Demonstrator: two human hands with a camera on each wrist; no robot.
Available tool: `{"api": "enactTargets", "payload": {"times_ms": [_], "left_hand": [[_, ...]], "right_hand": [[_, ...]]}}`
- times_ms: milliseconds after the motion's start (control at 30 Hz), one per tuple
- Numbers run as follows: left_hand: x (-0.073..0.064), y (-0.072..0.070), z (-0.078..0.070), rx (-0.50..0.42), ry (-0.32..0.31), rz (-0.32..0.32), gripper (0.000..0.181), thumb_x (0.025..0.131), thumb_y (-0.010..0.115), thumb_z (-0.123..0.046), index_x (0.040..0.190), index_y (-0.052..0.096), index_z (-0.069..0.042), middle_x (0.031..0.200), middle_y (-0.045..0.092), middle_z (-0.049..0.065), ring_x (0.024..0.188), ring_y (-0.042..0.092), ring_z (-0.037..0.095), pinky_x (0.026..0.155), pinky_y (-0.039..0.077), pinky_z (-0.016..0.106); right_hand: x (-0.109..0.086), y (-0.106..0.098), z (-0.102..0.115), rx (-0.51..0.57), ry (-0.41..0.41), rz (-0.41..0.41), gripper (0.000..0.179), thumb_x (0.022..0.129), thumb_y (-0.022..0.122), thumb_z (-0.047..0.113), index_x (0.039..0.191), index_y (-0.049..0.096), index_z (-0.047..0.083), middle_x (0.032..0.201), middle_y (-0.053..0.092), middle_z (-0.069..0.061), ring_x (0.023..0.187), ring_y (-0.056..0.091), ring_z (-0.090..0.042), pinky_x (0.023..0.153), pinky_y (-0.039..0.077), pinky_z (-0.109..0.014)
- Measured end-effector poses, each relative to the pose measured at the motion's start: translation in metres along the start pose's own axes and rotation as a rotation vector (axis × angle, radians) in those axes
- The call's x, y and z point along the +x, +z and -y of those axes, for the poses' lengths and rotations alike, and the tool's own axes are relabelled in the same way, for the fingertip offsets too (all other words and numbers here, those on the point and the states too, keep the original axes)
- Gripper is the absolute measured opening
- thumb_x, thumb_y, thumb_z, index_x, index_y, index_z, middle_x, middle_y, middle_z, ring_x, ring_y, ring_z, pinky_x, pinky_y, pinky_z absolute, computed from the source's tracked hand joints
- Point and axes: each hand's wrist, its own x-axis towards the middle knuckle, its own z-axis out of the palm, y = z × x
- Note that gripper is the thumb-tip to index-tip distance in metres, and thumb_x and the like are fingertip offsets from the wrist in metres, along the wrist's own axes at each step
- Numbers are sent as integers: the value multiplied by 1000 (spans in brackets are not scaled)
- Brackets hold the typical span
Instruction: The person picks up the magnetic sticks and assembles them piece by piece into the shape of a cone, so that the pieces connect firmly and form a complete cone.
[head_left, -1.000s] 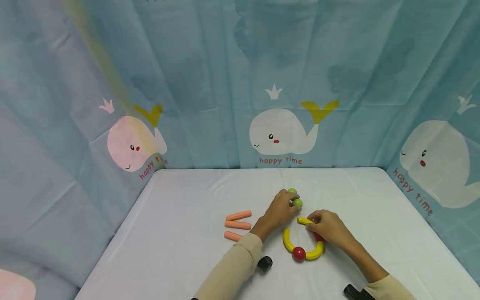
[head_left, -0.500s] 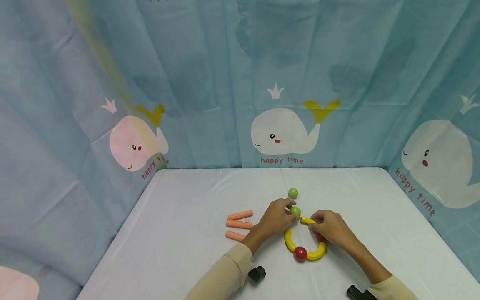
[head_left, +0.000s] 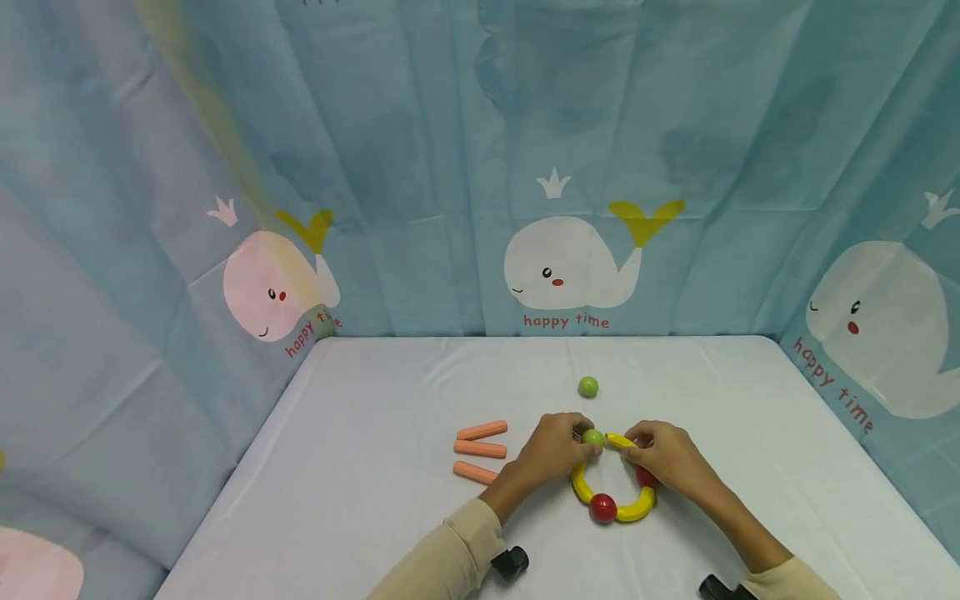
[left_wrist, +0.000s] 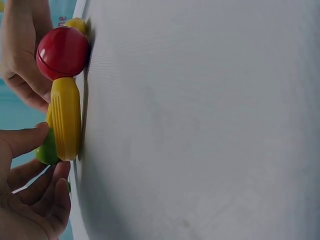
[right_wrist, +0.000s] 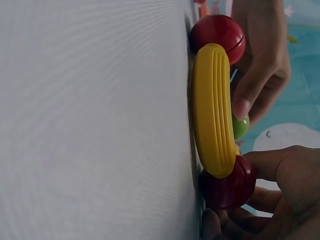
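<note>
In the head view, yellow banana-shaped curved pieces (head_left: 637,507) and red balls form a ring on the table. My left hand (head_left: 555,446) pinches a green ball (head_left: 593,437) at the ring's far left, between the ends of the left yellow piece (head_left: 581,483) and the far yellow piece (head_left: 615,439). That far piece is held by my right hand (head_left: 671,454), which partly covers the right red ball (head_left: 645,477). Another red ball (head_left: 603,508) lies at the near side. The left wrist view shows thumb and fingertips around the green ball (left_wrist: 46,150), partly behind a grooved yellow piece (left_wrist: 66,120).
A second green ball (head_left: 588,387) lies beyond the ring. Several orange sticks (head_left: 480,449) lie left of the ring, one partly behind the left forearm. A blue curtain (head_left: 420,167) with printed whales surrounds the back and sides of the white table (head_left: 360,483).
My left hand has brought one green ball toward me, down to the ring's open far end, leaving the other green ball behind. The right hand has stayed at the far yellow piece.
</note>
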Motion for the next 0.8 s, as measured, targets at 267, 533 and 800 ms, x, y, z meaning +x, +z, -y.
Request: {"api": "enactTargets", "payload": {"times_ms": [267, 533, 800], "left_hand": [[1, 3, 0, -6, -1, -10, 35, 95, 83, -23, 125, 75, -8, 107, 75, -4, 85, 59, 0, 76, 52, 14], [-2, 3, 0, -11, -17, -12, 39, 95, 83, -23, 129, 73, -7, 109, 74, -4, 87, 60, 0, 77, 53, 13], [-14, 0, -1, 5, -74, -59, 43, 93, 84, -27, 126, 74, -2, 102, 69, 1, 85, 57, 5, 73, 51, 17]], "right_hand": [[-1, 0, 3, 3, 1, 3, 22, 91, 81, 14, 109, 78, 2, 90, 68, -3, 84, 59, -20, 71, 55, -29], [-2, -1, 5, 2, -3, 5, 22, 91, 81, 14, 109, 78, 2, 89, 67, -2, 83, 59, -19, 70, 53, -29], [-2, 0, 5, -3, -24, 4, 19, 91, 81, 13, 107, 79, 3, 89, 67, -2, 83, 59, -19, 70, 53, -28]]}}
